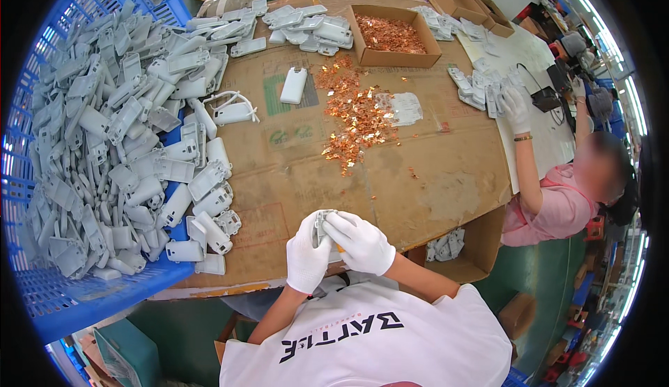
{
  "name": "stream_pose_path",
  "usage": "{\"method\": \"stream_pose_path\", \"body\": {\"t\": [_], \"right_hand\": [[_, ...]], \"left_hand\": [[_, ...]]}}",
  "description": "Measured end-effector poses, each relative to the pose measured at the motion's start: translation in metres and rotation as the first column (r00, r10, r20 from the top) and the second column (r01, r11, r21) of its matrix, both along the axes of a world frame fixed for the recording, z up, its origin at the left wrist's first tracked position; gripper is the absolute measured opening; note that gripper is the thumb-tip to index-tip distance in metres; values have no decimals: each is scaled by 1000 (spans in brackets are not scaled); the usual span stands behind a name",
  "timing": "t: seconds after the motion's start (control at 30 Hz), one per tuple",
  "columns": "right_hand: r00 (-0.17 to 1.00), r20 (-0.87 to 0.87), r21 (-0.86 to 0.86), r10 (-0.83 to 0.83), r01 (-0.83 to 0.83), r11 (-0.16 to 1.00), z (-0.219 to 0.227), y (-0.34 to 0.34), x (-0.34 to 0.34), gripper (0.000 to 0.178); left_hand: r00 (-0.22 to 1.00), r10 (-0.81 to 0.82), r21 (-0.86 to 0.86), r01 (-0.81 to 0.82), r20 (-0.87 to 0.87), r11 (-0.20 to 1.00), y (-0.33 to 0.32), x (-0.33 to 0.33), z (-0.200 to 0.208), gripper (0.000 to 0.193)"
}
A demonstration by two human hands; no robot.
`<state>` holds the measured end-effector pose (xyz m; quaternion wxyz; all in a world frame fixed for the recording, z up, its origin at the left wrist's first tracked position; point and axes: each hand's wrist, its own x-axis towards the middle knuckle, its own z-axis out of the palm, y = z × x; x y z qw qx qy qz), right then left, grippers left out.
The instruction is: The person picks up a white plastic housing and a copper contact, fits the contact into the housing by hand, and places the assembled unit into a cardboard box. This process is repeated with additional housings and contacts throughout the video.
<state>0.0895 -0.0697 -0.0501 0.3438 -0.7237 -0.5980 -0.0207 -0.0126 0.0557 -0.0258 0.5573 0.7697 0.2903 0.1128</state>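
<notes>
Both my hands wear white gloves and meet at the near edge of the cardboard-covered table [446,171]. My left hand [306,256] grips a pale grey plastic housing [320,226], held upright with its open side partly showing. The fingers of my right hand [360,243] are bent together against the same housing; whether they pinch a small part there is hidden. Beyond my hands, a loose heap of small copper-coloured metal pieces [352,125] spreads over the cardboard. One white housing [294,85] lies alone to the left of that heap.
A blue crate [104,308] heaped with white housings [97,157] stands at left, some spilling onto the table. A cardboard box [397,59] of copper pieces sits at the far side. Below the right edge is another box [481,261]. A co-worker [557,185] in pink works at right.
</notes>
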Motion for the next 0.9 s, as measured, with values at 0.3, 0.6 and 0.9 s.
{"method": "stream_pose_path", "body": {"t": [0.3, 0.6, 0.9], "right_hand": [[991, -124, 22, -52, 55, 998, 0, -5, -4, 56], [1000, 5, 192, -23, 22, 981, 41, 8, 18, 48], [992, 100, 275, -79, 48, 960, 50, 16, -12, 43]], "left_hand": [[999, 36, -21, -36, -8, 999, -7, 10, 6, 36], [961, 183, -273, -123, 209, 954, -3, 9, 40, 39], [954, 187, -145, -155, 236, 977, -10, -21, 48, 38]]}}
